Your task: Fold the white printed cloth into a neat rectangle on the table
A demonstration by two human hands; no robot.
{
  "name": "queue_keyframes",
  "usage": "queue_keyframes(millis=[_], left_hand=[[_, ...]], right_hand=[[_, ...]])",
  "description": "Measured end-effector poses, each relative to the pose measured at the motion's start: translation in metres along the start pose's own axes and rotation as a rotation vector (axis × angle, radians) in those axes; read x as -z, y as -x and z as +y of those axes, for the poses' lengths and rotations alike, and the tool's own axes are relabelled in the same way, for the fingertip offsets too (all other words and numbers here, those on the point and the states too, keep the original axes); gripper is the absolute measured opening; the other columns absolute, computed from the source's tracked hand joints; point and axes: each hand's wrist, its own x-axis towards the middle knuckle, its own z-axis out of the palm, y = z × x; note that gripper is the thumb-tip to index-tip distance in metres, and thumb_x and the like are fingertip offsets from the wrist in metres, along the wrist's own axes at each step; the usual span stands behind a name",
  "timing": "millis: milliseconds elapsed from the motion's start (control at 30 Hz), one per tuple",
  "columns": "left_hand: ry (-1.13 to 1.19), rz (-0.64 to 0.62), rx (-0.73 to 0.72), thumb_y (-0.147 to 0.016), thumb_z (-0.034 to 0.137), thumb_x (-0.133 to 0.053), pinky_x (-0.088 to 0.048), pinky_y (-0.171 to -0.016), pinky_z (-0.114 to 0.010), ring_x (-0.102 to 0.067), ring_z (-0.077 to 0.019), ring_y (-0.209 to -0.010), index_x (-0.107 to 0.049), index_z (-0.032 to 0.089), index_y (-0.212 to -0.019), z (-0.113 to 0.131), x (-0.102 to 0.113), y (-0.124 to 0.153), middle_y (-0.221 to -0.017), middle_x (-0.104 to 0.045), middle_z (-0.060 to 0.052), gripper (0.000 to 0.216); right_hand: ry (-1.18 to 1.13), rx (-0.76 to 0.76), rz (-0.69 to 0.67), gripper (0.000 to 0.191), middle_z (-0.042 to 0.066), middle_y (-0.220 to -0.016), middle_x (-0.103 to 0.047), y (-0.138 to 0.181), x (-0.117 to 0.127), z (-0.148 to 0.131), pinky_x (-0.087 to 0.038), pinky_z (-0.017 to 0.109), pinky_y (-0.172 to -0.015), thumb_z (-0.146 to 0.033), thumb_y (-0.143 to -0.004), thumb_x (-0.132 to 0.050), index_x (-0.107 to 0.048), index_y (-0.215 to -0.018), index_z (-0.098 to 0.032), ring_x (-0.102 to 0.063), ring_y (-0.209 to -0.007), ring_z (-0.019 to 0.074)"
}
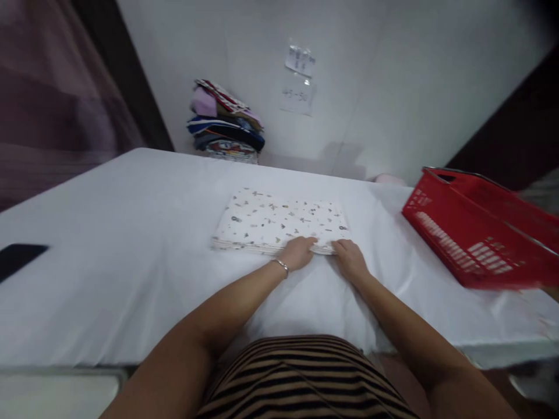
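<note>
Head view: folded cloth [279,218] beyond both hands [297,254] [350,258], fingers at near edge, closure unclear.

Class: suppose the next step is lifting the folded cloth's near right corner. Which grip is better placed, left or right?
Probably the right grip: it touches the folded cloth beside that corner, while the left grip touches the near edge closer to the middle.

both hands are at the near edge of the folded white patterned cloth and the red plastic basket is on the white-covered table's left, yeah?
Wrong side: the head view shows the red basket on the right side of the table. Left hand, right hand and patterned cloth are as you say.
</note>
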Motion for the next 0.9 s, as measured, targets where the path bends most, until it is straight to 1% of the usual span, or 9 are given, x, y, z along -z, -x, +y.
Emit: queue_keyframes(millis=[67,133,233,333,500,633,733,900], left_hand=[[-0.093,0.012,-0.097,-0.080,0.012,-0.043,-0.041,-0.082,-0.031,-0.055,-0.0196,-0.098,-0.052,0.020,-0.118,0.002,-0.005,0.007,-0.106,-0.063,-0.006,0.040],[-0.176,0.034,-0.197,-0.079,0.008,-0.042,-0.039,-0.080,-0.031,-0.052,-0.0196,-0.098,-0.054,0.019,-0.110,0.003,-0.009,0.012,-0.102,-0.062,-0.005,0.035],[-0.275,0.080,-0.239,-0.078,0.006,-0.042,-0.036,-0.077,-0.032,-0.049,-0.0198,-0.097,-0.052,0.016,-0.104,-0.002,-0.012,0.019,-0.103,-0.061,-0.005,0.030],[-0.337,0.099,-0.221,-0.080,0.006,-0.042,-0.034,-0.074,-0.032,-0.048,-0.0197,-0.094,-0.050,0.015,-0.107,-0.012,-0.007,0.027,-0.102,-0.060,-0.005,0.029],[-0.404,0.099,-0.179,-0.081,0.005,-0.041,-0.031,-0.074,-0.032,-0.047,-0.0190,-0.094,-0.050,0.015,-0.104,-0.036,0.008,0.046,-0.100,-0.059,-0.006,0.026],[-0.431,0.109,-0.102,-0.080,0.004,-0.041,-0.031,-0.075,-0.032,-0.046,-0.0190,-0.094,-0.050,0.015,-0.105,-0.056,0.021,0.063,-0.101,-0.059,-0.006,0.029],[-0.443,0.131,-0.045,-0.078,0.003,-0.042,-0.031,-0.077,-0.032,-0.046,-0.0193,-0.095,-0.050,0.016,-0.108,-0.070,0.030,0.075,-0.102,-0.058,-0.006,0.033],[-0.472,0.182,0.036,-0.079,0.003,-0.041,-0.032,-0.079,-0.034,-0.047,-0.0200,-0.094,-0.053,0.016,-0.102,-0.090,0.042,0.089,-0.100,-0.058,-0.007,0.029]], right_hand=[[-0.005,0.076,0.044,0.035,0.014,-0.109,-0.058,0.005,-0.006,0.010,-0.039,0.037,-0.087,-0.016,-0.085,-0.037,-0.060,-0.112,-0.016,-0.049,-0.098,0.0252],[-0.004,0.149,0.089,0.034,0.013,-0.105,-0.058,0.009,-0.015,0.020,-0.039,0.038,-0.089,-0.016,-0.085,-0.038,-0.060,-0.111,-0.017,-0.050,-0.095,0.0248],[-0.013,0.231,0.163,0.034,0.012,-0.102,-0.058,0.012,-0.025,0.031,-0.042,0.039,-0.085,-0.014,-0.084,-0.040,-0.060,-0.111,-0.016,-0.051,-0.092,0.0243],[-0.013,0.274,0.204,0.034,0.012,-0.100,-0.058,0.012,-0.030,0.036,-0.044,0.040,-0.084,-0.015,-0.084,-0.041,-0.059,-0.112,-0.016,-0.052,-0.090,0.0243],[-0.007,0.268,0.225,0.034,0.011,-0.101,-0.058,0.013,-0.034,0.037,-0.045,0.041,-0.081,-0.018,-0.083,-0.041,-0.059,-0.112,-0.019,-0.053,-0.090,0.0245],[0.011,0.265,0.232,0.034,0.012,-0.101,-0.058,0.013,-0.036,0.038,-0.044,0.042,-0.084,-0.021,-0.084,-0.039,-0.060,-0.110,-0.015,-0.053,-0.090,0.0254],[0.013,0.261,0.220,0.035,0.013,-0.101,-0.059,0.014,-0.038,0.039,-0.044,0.041,-0.082,-0.021,-0.083,-0.038,-0.060,-0.110,-0.015,-0.054,-0.090,0.0257],[-0.008,0.256,0.217,0.034,0.013,-0.101,-0.060,0.014,-0.041,0.041,-0.045,0.041,-0.080,-0.022,-0.084,-0.039,-0.061,-0.109,-0.016,-0.054,-0.091,0.0261]])
